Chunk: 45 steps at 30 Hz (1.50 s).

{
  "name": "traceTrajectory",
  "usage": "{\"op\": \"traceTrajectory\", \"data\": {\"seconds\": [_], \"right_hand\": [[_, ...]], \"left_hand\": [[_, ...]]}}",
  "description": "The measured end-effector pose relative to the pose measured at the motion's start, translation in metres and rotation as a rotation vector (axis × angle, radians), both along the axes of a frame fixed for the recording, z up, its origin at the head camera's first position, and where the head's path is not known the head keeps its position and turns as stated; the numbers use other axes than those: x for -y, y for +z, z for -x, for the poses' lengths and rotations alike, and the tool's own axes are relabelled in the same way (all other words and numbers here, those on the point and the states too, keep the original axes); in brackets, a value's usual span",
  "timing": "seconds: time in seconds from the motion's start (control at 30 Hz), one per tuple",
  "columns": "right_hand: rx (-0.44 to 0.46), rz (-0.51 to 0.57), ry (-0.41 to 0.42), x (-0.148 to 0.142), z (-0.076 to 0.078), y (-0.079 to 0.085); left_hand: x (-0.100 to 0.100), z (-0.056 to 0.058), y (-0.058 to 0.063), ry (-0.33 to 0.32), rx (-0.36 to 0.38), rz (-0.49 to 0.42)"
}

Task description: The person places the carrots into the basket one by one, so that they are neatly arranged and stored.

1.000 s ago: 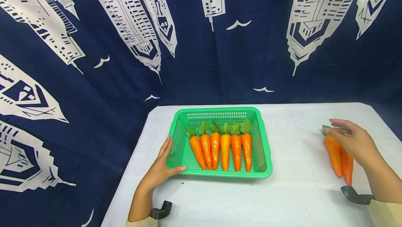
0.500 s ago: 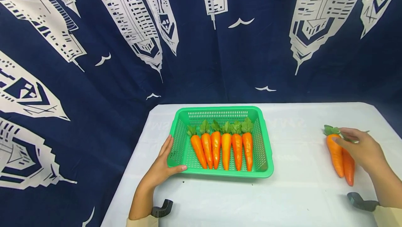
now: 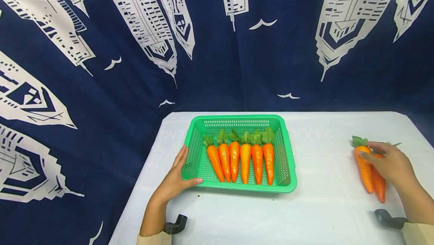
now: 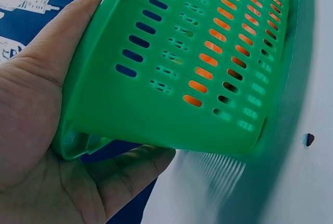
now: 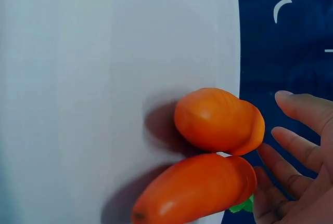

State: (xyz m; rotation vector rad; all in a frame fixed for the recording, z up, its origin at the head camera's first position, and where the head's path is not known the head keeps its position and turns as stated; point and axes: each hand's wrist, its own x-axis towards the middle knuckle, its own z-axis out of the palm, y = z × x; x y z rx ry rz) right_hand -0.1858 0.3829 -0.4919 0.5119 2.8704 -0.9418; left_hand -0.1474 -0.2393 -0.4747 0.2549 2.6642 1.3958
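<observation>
A green perforated basket (image 3: 244, 189) holds a row of several carrots (image 3: 245, 162) with leafy tops away from me. My left hand (image 3: 171, 184) rests at its near left corner: fingers stretch along the left side, the thumb lies on the front rim. The left wrist view shows the basket's wall (image 4: 119, 115) between thumb and fingers. At the right, two loose carrots lie side by side, a lighter one (image 3: 364, 173) and a darker one (image 3: 380, 187). Over their leafy ends is my right hand (image 3: 395, 162), its fingers spread; in the right wrist view they look loosely extended beside the carrots.
Both basket and loose carrots are on a white-covered table (image 3: 322, 203). Behind and left of it hangs a dark blue cloth (image 3: 210, 79) printed with white buildings and gulls. A dark wrist device (image 3: 390, 219) sits at my right wrist, another (image 3: 175, 225) at my left.
My right hand has come down from above the two loose carrots to beside their tops. The left hand stays at the basket corner. The whole view has shifted slightly.
</observation>
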Motion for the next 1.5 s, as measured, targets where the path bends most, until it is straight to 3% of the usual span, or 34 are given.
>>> {"op": "traceTrajectory", "data": {"seconds": [0.6, 0.97, 1.17, 1.37, 1.5], "right_hand": [[0.006, -0.088, 0.001, -0.005, 0.002, -0.008], [-0.034, -0.143, 0.013, -0.005, -0.001, -0.01], [-0.065, -0.107, 0.006, -0.008, 0.0, -0.014], [-0.007, 0.016, -0.033, -0.006, 0.004, -0.01], [-0.025, 0.058, -0.016, -0.002, 0.004, -0.005]], "left_hand": [[-0.002, 0.002, 0.0, -0.002, 0.01, 0.011], [-0.001, 0.0, 0.0, 0.004, 0.013, 0.006], [-0.001, 0.0, 0.0, -0.003, 0.005, -0.011], [-0.001, 0.0, 0.001, 0.003, 0.01, -0.007], [-0.002, 0.0, 0.001, 0.01, 0.02, -0.004]]}}
